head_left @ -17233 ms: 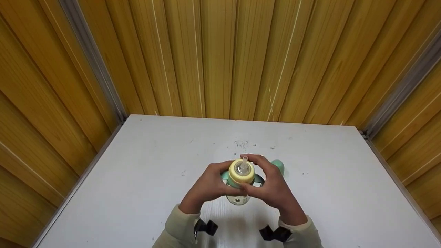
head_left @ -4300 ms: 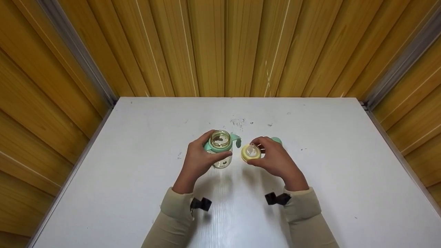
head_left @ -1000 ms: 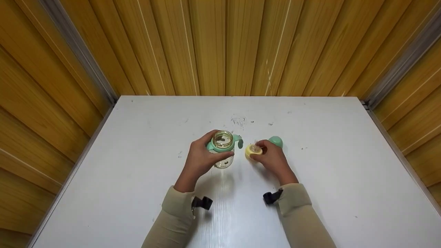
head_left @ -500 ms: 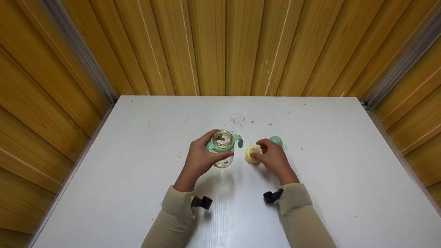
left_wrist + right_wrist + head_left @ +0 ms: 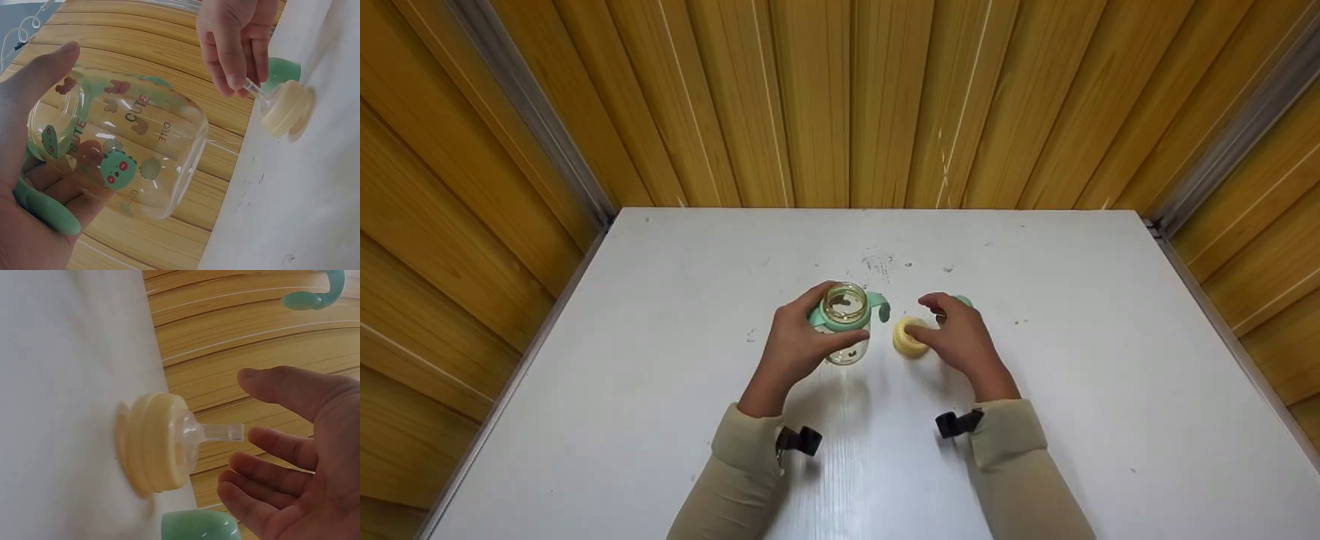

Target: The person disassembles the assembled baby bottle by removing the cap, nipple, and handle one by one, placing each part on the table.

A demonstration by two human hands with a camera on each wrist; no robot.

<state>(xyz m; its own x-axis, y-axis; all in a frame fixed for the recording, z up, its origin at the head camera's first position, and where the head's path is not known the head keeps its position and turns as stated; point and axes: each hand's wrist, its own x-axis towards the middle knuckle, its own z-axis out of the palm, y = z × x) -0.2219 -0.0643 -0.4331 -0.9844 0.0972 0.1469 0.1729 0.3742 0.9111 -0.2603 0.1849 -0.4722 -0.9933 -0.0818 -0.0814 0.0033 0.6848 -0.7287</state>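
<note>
My left hand (image 5: 795, 341) grips a clear baby bottle (image 5: 847, 351) around its upper part, off the table. The bottle's mouth is uncovered, and a green handle (image 5: 879, 306) sticks out on its right; printed animals and "CUTE" lettering show in the left wrist view. To the right, a yellow collar (image 5: 906, 346) with a clear spouted nipple (image 5: 194, 433) stands upright on the table. My right hand (image 5: 964, 341) hovers just above it with fingers loosely spread, holding nothing; the right wrist view shows its fingertips (image 5: 259, 434) near the spout's tip, apart from it.
A rounded green cap (image 5: 199, 526) stands on the white table (image 5: 735, 255) beyond the right hand, which partly hides it in the head view. Wood-patterned panels (image 5: 847, 105) rise behind the table and at both sides.
The collar with its nipple, on the bottle at first and then in my right hand, now stands on the table. My right hand has let go and lifted slightly. My left hand keeps the bottle.
</note>
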